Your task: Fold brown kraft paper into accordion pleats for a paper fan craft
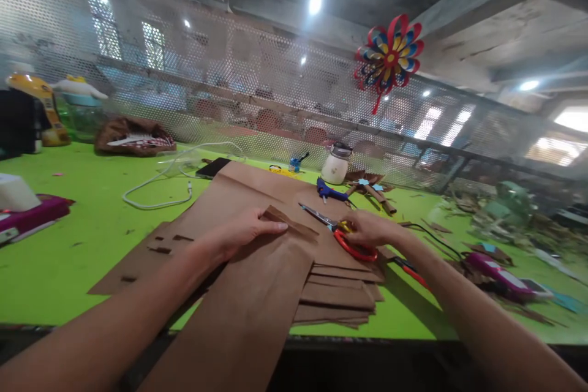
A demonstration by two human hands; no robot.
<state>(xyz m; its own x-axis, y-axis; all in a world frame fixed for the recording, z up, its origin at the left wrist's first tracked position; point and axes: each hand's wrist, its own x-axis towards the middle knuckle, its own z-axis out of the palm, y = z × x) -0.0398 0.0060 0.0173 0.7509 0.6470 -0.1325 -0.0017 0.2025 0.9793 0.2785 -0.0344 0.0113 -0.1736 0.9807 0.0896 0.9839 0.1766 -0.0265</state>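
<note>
A long sheet of brown paper runs over the table's front edge, its far end folded up. My left hand is closed on that folded end, the thumb lying along it. To the right, my right hand grips a pair of scissors with red handles. Their blades point away to the left, beyond the paper fold and apart from it. Beneath both hands lie a larger brown sheet and a stack of brown paper pieces.
A blue glue gun, a white jar and brown paper shapes stand beyond my right hand. A white cable curls at the left. Purple power strips and scraps lie at the right of the green table.
</note>
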